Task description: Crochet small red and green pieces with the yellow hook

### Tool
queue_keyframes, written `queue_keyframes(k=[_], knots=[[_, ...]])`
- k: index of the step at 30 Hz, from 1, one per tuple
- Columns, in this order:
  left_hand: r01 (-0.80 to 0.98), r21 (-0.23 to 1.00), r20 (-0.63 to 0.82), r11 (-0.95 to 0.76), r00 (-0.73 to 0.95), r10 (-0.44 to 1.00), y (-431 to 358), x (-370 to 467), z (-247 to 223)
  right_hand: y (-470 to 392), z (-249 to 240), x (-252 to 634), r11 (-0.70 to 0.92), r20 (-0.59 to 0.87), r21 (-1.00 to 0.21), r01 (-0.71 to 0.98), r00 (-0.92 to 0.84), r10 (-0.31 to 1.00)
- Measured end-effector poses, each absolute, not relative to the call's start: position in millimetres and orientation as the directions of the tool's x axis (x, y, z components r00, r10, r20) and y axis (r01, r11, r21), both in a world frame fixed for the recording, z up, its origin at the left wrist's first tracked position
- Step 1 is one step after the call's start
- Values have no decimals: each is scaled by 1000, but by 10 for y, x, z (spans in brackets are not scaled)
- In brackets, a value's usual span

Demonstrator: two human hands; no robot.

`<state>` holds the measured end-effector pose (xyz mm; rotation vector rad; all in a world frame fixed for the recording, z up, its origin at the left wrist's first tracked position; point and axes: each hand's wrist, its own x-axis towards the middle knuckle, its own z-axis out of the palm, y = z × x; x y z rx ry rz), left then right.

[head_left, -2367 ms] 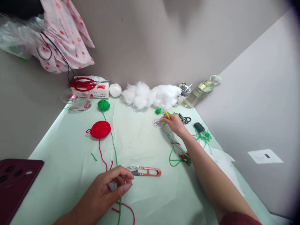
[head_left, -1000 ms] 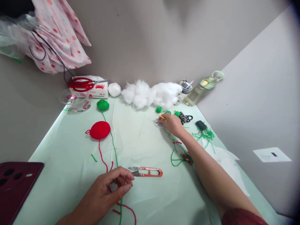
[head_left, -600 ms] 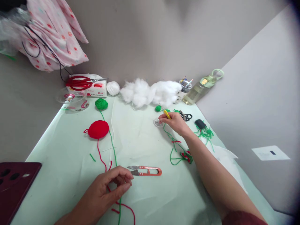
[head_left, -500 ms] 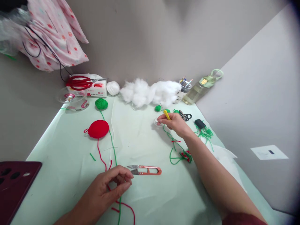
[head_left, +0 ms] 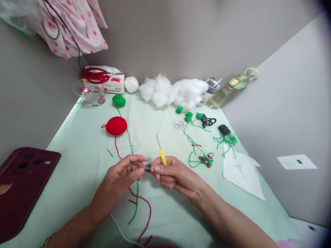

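Observation:
My right hand (head_left: pixel 172 172) grips a crochet hook (head_left: pixel 162 156) by its yellow handle, the metal tip pointing up and away. Something small and pale shows at its thumb tip, too small to name. Facing it, my left hand (head_left: pixel 124 175) has its fingers bent and apart, with nothing seen in them. Between the two hands the dark blades of the thread snips (head_left: pixel 148 168) show on the table; the rest is hidden behind my right hand. Loose green yarn (head_left: pixel 137 199) and red yarn (head_left: pixel 150 210) run under and beside my left hand.
A red oval piece (head_left: pixel 116 126) and a green yarn ball (head_left: pixel 119 100) lie left. White stuffing (head_left: pixel 160 91) lines the back. Right are a clear round case (head_left: pixel 179 124), small green pieces (head_left: pixel 188 116), a black claw clip (head_left: pixel 207 120) and a bottle (head_left: pixel 227 91). A phone (head_left: pixel 26 189) lies near left.
My right hand has come back from the clear round case to the middle, beside my left hand, still with the crochet hook. My left hand's fingers have spread a little. The view has shifted.

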<state>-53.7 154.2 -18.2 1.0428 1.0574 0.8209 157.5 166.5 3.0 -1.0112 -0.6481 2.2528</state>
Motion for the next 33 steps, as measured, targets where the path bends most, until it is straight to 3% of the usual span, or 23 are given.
queue_keyframes(k=[8,16,21,26,31,33], knots=[[52,999,-21,3,356,934,1521,-511,-232,1520,-64,1369,-746,-568,-601,-288,-503,652],[-49,989,-113,138,353,929,1548,-508,-215,1458,-119,1398,-671,-488,-652,-353,-482,728],[-16,988,-138,151,324,936,1557,-498,-195,1464,-130,1387,-672,-509,-664,-329,-459,728],[-38,976,-203,216,214,956,1585,-562,-167,1559,-117,1536,-495,-455,-864,-90,-282,845],[-69,978,-188,198,131,973,1577,-611,-164,1519,-49,1628,-312,-365,-931,190,-465,806],[-105,976,-184,191,80,980,1586,-617,-158,1430,-60,1543,-161,-285,-951,264,-542,791]])
